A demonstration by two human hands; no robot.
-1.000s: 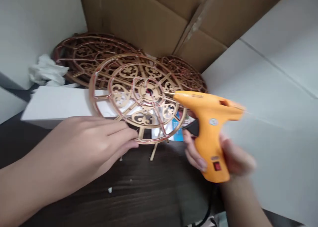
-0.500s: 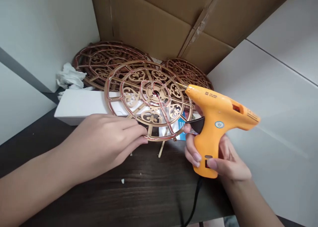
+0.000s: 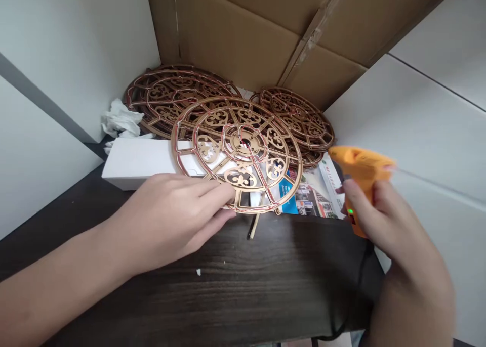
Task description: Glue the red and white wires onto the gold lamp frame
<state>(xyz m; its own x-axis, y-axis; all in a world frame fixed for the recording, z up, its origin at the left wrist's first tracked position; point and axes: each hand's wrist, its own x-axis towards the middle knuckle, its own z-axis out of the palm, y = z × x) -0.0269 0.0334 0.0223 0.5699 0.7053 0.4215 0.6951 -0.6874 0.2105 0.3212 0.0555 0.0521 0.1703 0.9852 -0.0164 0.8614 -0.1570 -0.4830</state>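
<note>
My left hand (image 3: 190, 210) pinches the near rim of a round gold openwork disc (image 3: 243, 180) with fleur-like cutouts. Red and white wires run along its rings and around its hub. The disc is tilted, its left part over a white box (image 3: 138, 160). At the right, my right hand (image 3: 387, 220) is wrapped around the handle of an orange glue gun (image 3: 362, 167), blurred by motion, with a small green light on the grip. The glue gun is apart from the disc, and its nozzle cannot be made out.
Stacks of similar wired discs, one at the back left (image 3: 182, 84) and one at the back right (image 3: 299, 114), lean near a cardboard panel (image 3: 243, 28). Crumpled tissue (image 3: 121, 119), a printed brochure (image 3: 315, 195) and a thin stick (image 3: 255, 225) lie on the dark table (image 3: 243, 296). White walls stand either side.
My right hand has swung the glue gun to the right, away from the disc's rim, and turned it. My left hand still holds the disc. The view has shifted slightly.
</note>
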